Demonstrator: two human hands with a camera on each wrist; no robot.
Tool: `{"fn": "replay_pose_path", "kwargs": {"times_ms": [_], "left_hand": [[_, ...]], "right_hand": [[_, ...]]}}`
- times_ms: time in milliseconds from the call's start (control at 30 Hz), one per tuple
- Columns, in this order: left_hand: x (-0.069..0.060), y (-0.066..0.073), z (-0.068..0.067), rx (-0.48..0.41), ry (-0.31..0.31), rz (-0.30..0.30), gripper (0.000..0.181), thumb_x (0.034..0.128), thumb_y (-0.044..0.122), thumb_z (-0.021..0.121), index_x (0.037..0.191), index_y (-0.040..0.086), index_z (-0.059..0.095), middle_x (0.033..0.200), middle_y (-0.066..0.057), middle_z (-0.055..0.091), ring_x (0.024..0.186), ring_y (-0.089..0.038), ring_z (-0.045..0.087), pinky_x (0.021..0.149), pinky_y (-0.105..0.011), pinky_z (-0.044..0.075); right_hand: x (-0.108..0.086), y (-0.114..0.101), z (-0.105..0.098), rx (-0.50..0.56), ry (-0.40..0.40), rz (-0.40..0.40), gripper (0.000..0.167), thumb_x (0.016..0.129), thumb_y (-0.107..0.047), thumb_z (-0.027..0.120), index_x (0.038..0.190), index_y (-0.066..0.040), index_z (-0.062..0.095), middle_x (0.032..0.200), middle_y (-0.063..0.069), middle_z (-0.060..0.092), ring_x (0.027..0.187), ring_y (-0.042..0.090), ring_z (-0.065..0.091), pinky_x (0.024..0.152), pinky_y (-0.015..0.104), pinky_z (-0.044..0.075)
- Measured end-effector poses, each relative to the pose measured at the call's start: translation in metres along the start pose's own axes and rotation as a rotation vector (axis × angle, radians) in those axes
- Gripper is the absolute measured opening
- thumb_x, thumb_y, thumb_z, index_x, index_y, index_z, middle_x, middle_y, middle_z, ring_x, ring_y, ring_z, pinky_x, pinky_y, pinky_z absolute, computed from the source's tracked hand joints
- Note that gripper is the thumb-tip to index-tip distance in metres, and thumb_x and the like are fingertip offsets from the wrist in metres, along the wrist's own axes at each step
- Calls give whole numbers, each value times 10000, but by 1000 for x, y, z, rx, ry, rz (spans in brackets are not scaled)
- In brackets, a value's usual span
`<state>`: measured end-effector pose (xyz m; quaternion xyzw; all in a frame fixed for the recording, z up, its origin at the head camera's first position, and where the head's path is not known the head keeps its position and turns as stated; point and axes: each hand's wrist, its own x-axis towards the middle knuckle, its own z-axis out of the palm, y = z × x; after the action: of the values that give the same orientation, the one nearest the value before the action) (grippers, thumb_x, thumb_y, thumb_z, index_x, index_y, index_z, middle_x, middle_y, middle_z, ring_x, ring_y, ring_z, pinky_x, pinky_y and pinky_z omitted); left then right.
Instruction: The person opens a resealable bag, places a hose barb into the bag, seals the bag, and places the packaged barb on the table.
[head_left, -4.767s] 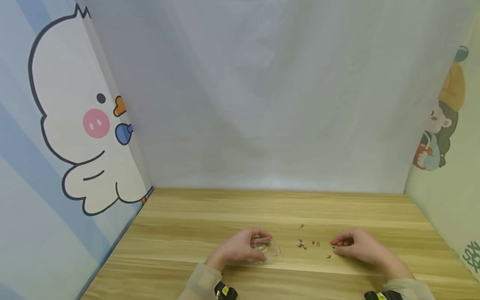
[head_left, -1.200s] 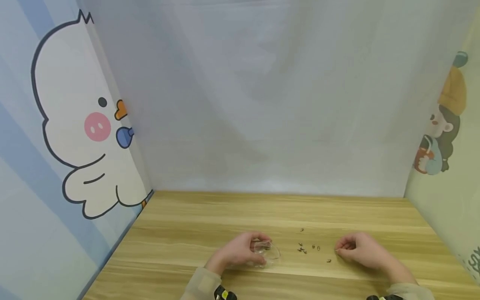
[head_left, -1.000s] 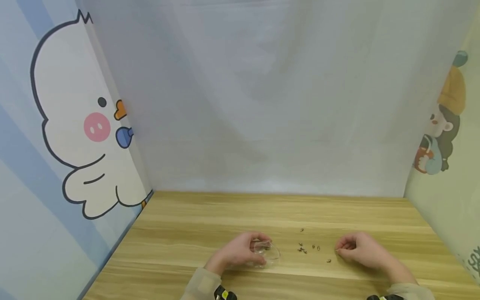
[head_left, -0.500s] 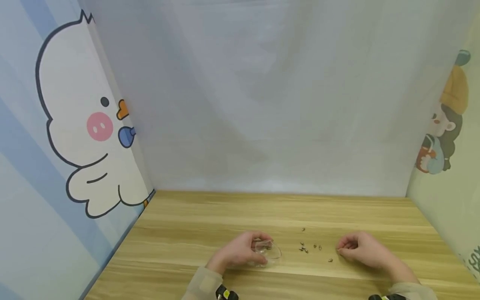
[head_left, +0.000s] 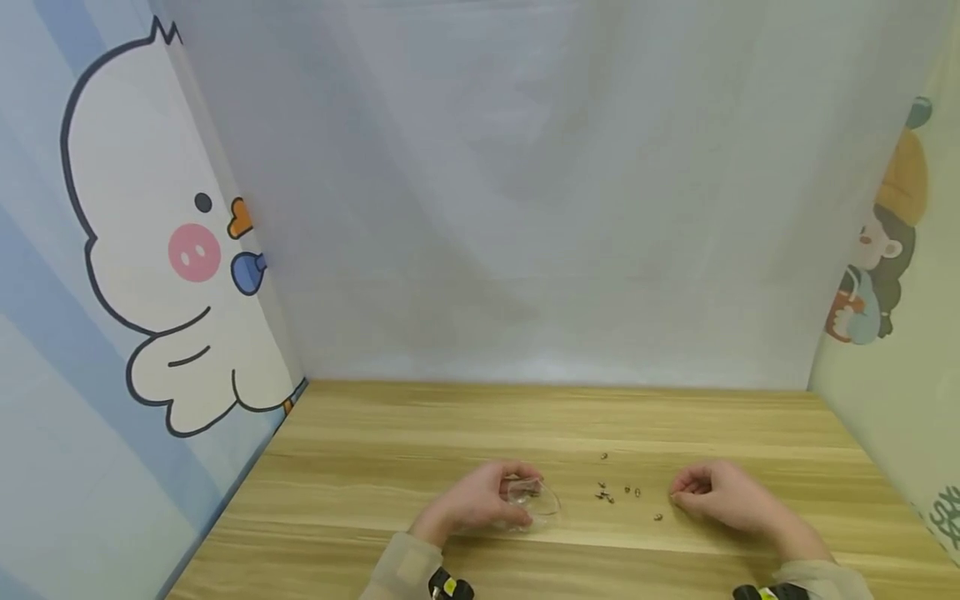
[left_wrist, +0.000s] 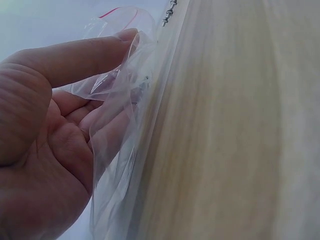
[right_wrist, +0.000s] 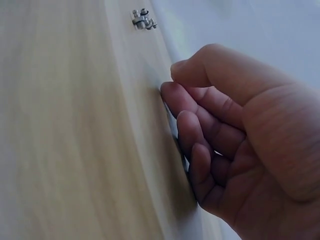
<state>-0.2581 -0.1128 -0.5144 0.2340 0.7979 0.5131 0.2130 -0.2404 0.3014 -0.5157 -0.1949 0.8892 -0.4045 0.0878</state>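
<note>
My left hand (head_left: 480, 500) holds a clear plastic bag (head_left: 542, 508) at the table's front middle, thumb on the near side and fingers behind. In the left wrist view, a red line edges the bag (left_wrist: 127, 17) near its mouth, and a small metal piece (left_wrist: 145, 81) shows through the film. My right hand (head_left: 723, 496) rests on the table to the right, fingers curled and thumb close to the index fingertip. Nothing shows between them; a tiny thing could be hidden there. Several small metal fasteners (head_left: 602, 495), screw-like, lie between the hands; one fastener (head_left: 657, 517) is nearest my right fingertips.
The wood-grain table (head_left: 420, 417) extends to a pale back curtain (head_left: 525, 208). A printed panel with a white cartoon bird (head_left: 142, 208) stands on the left, and a pale green panel (head_left: 900, 400) on the right.
About five seconds ago a fastener showed at the right fingertips; it no longer shows there. Over the last second both hands and the loose fasteners have stayed put; only the head view shifts slightly.
</note>
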Motion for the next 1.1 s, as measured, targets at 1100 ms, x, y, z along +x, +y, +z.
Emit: {"fn": "replay_pose_path", "kwargs": {"times_ms": [1100], "left_hand": [[-2,0,1,-15,-1,1,575,831,-27,874,1360,81,678,1296,22,721,1213,-171,667,912,-230,571]], "right_hand": [[23,-43,26,-60,73,-134,50,926,-124,804,975,-123,792,850,-95,706,772,33,626,689,248,568]]}}
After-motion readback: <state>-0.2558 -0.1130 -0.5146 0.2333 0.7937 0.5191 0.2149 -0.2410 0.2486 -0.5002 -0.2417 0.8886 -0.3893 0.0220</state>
